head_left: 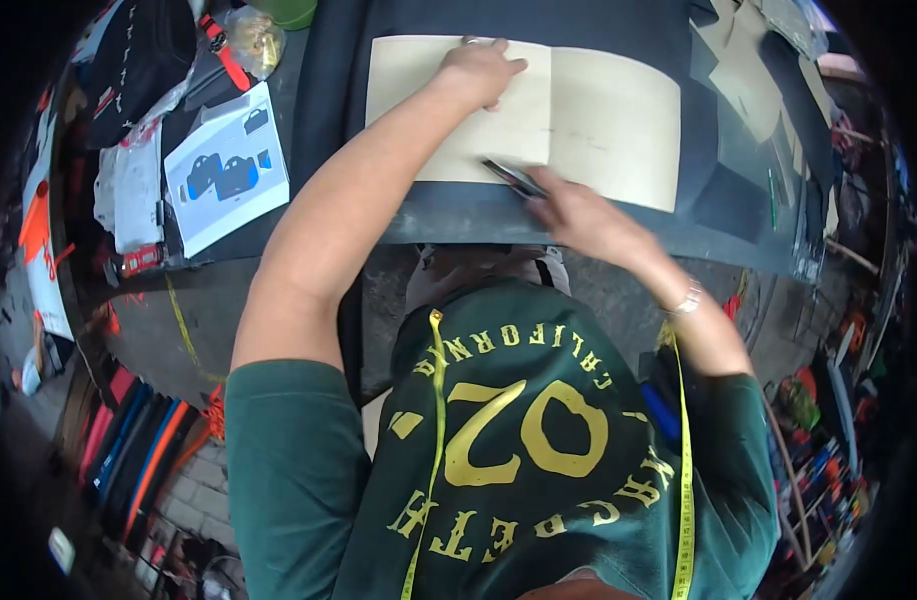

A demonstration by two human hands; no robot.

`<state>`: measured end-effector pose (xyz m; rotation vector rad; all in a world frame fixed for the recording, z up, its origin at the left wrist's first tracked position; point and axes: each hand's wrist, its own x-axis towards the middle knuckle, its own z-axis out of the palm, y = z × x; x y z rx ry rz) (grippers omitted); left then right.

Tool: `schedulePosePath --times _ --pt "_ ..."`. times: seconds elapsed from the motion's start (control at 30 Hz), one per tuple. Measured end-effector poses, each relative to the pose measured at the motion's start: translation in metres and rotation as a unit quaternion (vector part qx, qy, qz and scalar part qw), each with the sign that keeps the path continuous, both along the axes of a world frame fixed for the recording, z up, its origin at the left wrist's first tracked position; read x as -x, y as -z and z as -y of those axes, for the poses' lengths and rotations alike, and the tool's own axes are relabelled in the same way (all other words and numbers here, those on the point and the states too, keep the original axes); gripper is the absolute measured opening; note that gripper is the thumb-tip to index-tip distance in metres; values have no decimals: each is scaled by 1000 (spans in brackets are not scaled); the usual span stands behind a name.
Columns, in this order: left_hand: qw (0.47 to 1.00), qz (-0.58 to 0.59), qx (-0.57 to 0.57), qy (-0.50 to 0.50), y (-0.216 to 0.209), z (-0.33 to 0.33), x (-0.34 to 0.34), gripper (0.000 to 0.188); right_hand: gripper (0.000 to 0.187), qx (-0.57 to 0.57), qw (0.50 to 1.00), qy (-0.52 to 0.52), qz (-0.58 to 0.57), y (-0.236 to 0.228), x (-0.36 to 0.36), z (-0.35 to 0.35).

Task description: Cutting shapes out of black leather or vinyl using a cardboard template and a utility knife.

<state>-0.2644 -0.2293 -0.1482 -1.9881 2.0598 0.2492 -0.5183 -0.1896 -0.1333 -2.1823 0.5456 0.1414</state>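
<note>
A large tan paper sheet [619, 125] with a crease down its middle lies on black material across the table. Near its far edge, my left hand [476, 72] rests on the left half with fingers spread. At the near edge, my right hand [584, 222] grips a slim dark tool [514, 178] with a narrow end pointing left over the paper. Motion smears this hand and the tool, so the tool's exact kind is unclear. Faint marks show on the sheet's right half.
Left of the paper lie a printed sheet with bag pictures [229, 172], a red-strapped watch [224, 50] and a clear plastic bag [256, 42]. Tan paper pieces [749, 75] and a green pen-like stick [774, 198] are at right. A yellow measuring tape [685, 460] hangs over my shirt.
</note>
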Motion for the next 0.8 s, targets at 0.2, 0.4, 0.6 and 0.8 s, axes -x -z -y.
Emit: schedulePosePath --times 0.2,0.4,0.6,0.8 --pt "998 36 -23 -51 4 61 36 74 56 229 778 217 543 40 -189 -27" --pt "996 -44 -66 -47 -22 56 28 82 50 70 862 412 286 38 -277 -20" --pt "996 -5 -87 38 -43 52 3 68 50 71 898 403 163 17 -305 -18" --pt "996 -9 -70 59 -39 57 1 60 51 134 912 367 121 48 -319 10"
